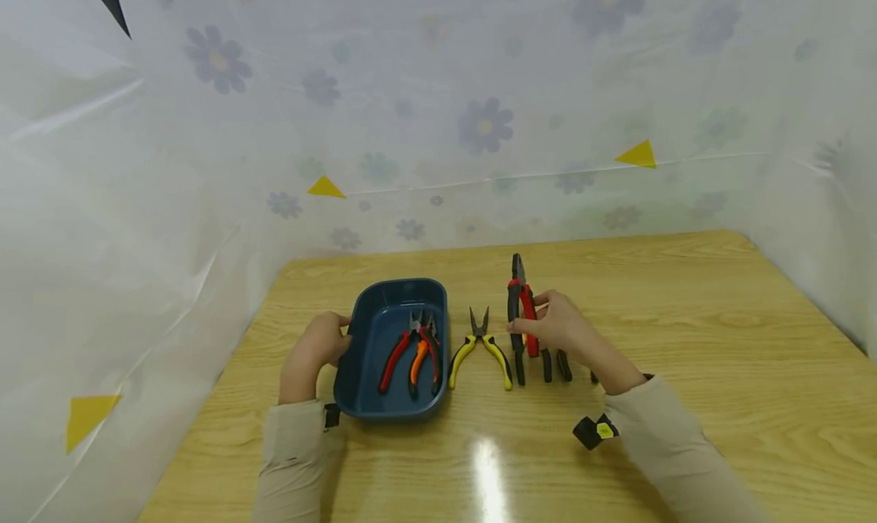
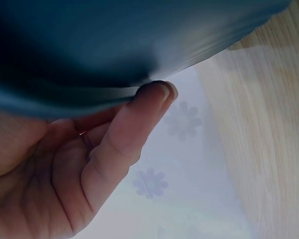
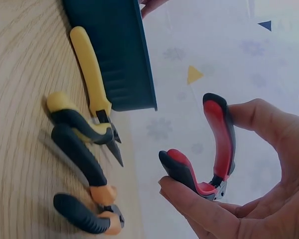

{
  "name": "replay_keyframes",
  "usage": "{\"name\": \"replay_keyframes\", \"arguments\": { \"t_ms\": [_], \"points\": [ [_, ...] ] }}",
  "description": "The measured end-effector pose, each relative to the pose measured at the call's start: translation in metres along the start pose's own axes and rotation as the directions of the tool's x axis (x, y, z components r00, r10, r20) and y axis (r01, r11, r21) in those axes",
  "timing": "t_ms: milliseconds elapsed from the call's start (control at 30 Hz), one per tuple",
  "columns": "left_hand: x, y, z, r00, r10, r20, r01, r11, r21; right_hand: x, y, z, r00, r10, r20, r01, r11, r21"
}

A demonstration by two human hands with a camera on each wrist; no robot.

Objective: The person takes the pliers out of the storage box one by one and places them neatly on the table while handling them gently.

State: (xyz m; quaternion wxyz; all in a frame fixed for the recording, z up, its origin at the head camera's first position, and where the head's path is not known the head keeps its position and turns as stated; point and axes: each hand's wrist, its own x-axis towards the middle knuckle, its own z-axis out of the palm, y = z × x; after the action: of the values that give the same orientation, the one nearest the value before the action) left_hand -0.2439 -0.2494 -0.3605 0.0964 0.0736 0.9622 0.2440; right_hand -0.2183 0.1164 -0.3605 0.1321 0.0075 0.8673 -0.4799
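The left hand [image 1: 311, 352] grips the rim of a blue tray [image 1: 392, 414], on the side by the worktop's left edge. The tray sits on the left part of the wooden worktop [image 1: 685, 317]. In it lie pliers with red and orange handles [image 1: 416, 367]. They lie on top of each other, so I can't tell how many pairs there are.

The right hand [image 1: 558, 321] pinches a pair of red and black pliers [image 1: 528, 317] by the handles, with the thumb on one handle and fingers on the other. The nose of these pliers points up and toward the worktop's far edge. The right wrist view shows their handles spread apart.

Yellow and black pliers [image 1: 479, 336] lie on the worktop, just right of the tray. Their nose points to the far edge, and it is a bit open. Their handles spread toward the near edge. Next to them, on the side of the worktop's right edge, are orange and black pliers [image 3: 82, 158]. From the head, the right hand hides most of these, and only black handle ends show.

Both arms wear light tan sleeves [image 1: 294, 447]. Behind the far edge hangs a pale sheet [image 1: 411, 127] with flowers and yellow triangles [image 1: 639, 156] on it.
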Motion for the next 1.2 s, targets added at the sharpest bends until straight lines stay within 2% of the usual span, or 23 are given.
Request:
{"name": "replay_keyframes", "arguments": {
  "t_ms": [600,1067,1200],
  "points": [
    [-0.001,0.000,-0.001,1.000,0.021,-0.013,-0.021,0.999,0.024,-0.004,0.019,-0.031,0.998,-0.002,-0.062,0.000,0.999,-0.034],
    [-0.002,0.002,0.000,1.000,0.009,-0.007,-0.009,1.000,0.028,-0.015,0.041,-0.058,0.994,0.001,-0.107,-0.011,0.995,-0.096],
    [-0.002,0.002,0.000,1.000,0.002,-0.007,-0.001,1.000,0.026,-0.018,0.046,-0.065,0.994,0.024,-0.111,-0.036,0.993,-0.109]
  ]
}}
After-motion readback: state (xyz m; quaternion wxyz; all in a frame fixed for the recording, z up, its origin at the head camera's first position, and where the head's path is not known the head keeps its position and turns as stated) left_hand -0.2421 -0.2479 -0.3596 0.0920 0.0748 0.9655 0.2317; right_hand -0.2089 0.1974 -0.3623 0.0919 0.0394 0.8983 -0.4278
